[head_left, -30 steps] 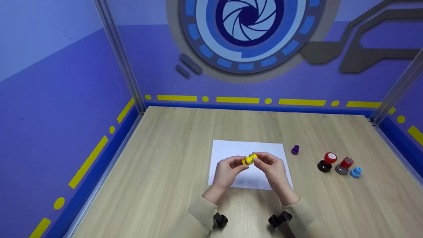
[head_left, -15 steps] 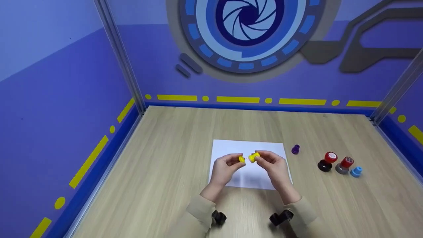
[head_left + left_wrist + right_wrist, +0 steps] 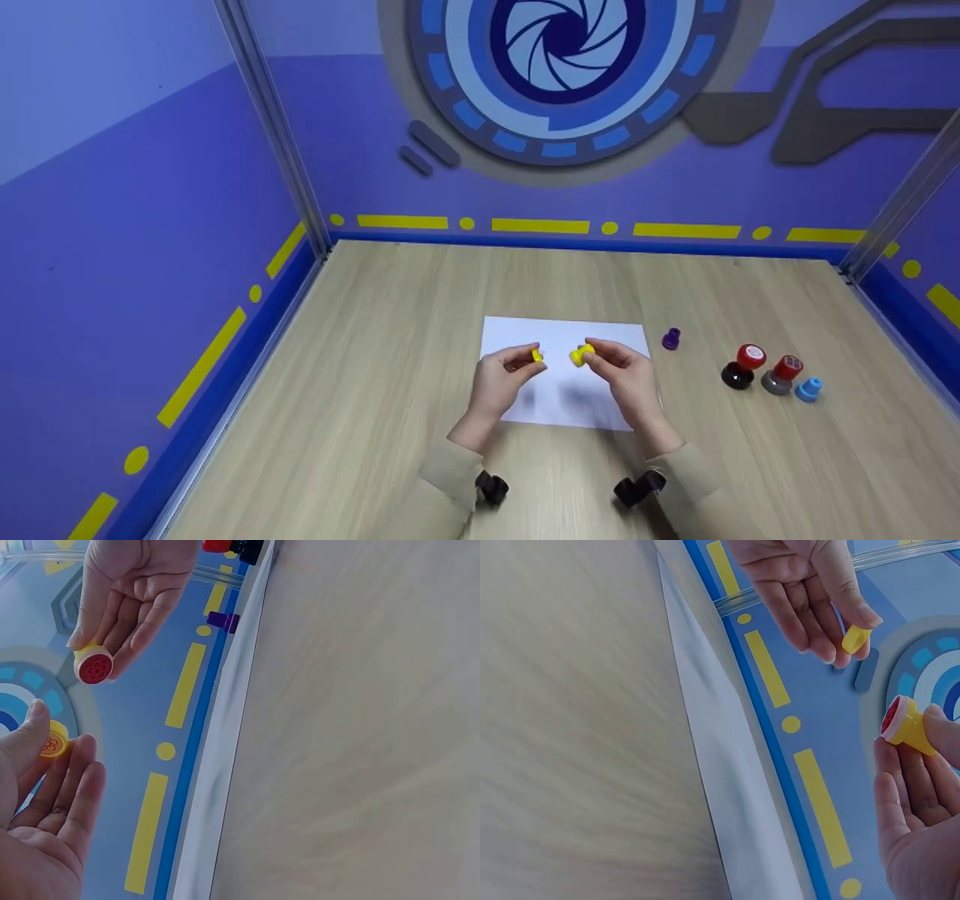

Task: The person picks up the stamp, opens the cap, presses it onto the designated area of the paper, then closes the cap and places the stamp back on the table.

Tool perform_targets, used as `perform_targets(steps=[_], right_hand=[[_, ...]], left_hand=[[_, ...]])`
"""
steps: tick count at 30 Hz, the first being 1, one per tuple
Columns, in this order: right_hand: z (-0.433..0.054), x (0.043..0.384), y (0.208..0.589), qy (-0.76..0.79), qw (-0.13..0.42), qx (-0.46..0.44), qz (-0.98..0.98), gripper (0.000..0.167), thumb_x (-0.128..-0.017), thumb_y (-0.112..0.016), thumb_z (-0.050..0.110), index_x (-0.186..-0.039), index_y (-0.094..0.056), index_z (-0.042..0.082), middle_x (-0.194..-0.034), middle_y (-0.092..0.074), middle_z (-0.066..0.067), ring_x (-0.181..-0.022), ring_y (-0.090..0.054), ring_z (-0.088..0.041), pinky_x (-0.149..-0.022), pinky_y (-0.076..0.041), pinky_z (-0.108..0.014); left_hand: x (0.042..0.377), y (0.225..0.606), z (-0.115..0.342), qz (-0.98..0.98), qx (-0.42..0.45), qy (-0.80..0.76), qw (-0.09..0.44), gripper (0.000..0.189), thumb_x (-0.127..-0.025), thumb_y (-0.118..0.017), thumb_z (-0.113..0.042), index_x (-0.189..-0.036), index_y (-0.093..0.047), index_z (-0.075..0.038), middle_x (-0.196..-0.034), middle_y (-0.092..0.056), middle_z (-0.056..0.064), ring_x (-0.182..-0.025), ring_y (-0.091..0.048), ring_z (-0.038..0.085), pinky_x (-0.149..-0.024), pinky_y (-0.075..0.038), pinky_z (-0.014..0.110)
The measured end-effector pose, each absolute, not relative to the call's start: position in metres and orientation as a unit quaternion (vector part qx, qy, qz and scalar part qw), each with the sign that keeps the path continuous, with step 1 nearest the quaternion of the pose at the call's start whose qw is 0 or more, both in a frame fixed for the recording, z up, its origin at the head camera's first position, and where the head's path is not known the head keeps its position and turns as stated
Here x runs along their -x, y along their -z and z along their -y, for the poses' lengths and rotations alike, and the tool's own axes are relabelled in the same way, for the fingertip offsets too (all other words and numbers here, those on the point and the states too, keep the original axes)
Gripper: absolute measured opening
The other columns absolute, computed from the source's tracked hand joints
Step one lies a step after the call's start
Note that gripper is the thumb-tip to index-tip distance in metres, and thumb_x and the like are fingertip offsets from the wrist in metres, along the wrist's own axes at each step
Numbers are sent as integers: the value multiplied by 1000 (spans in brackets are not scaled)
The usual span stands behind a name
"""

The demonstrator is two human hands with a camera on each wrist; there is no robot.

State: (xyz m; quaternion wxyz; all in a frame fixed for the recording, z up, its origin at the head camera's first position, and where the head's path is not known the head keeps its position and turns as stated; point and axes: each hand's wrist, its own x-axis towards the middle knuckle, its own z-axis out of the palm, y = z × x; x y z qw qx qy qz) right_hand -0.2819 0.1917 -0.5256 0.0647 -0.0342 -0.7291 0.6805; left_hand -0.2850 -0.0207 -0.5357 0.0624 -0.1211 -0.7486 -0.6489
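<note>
Left wrist: the left hand [image 3: 52, 823] at lower left pinches the cap [image 3: 55, 742], the right hand [image 3: 133, 591] at upper left the stamp [image 3: 93, 664], seemingly sparing its red face [image 3: 96, 670].

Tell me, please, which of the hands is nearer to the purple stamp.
The right hand: pinching the yellow stamp, it is to the near left of the purple stamp; the left hand, pinching the yellow cap, is farther off to the left.
</note>
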Motion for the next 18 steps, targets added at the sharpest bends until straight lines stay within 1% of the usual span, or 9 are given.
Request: perform_targets(steps=[5, 13, 15, 18], right_hand=[[-195, 289, 527, -649, 74, 30, 757, 30, -95, -73, 7, -122, -71, -4, -112, -77, -11, -91, -68, -3, -82, -58, -14], [-196, 312, 528, -575, 104, 7, 811, 24, -92, -76, 6, -115, -75, -2, -108, -77, -18, -87, -65, -4, -75, -54, -10], [-194, 318, 528, -549, 112, 0, 828, 23, -91, -77, 5, -113, -76, -1, -105, -77, -18, -87, -66, -6, -73, -52, -9], [-192, 326, 529, -520, 121, -7, 846, 21, -89, -79, 4, -109, -77, -1, -101, -78, -18, -88, -69, -11, -72, -52, -10]], left_hand=[[287, 538, 22, 750, 114, 649, 56, 36, -87, -82, -11, -121, -75, -3, -110, -79, 11, -96, -73, 13, -83, -61, 18], [287, 537, 22, 750, 115, 648, 71, 34, -87, -81, -7, -120, -75, 2, -107, -79, 15, -97, -73, 19, -83, -62, 22], [287, 537, 22, 749, 113, 649, 70, 33, -87, -80, -6, -120, -75, 1, -108, -79, 15, -97, -73, 21, -84, -63, 24], [287, 537, 21, 750, 115, 648, 69, 32, -88, -80, -6, -119, -75, 0, -108, -79, 15, -98, -73, 24, -85, -63, 27]])
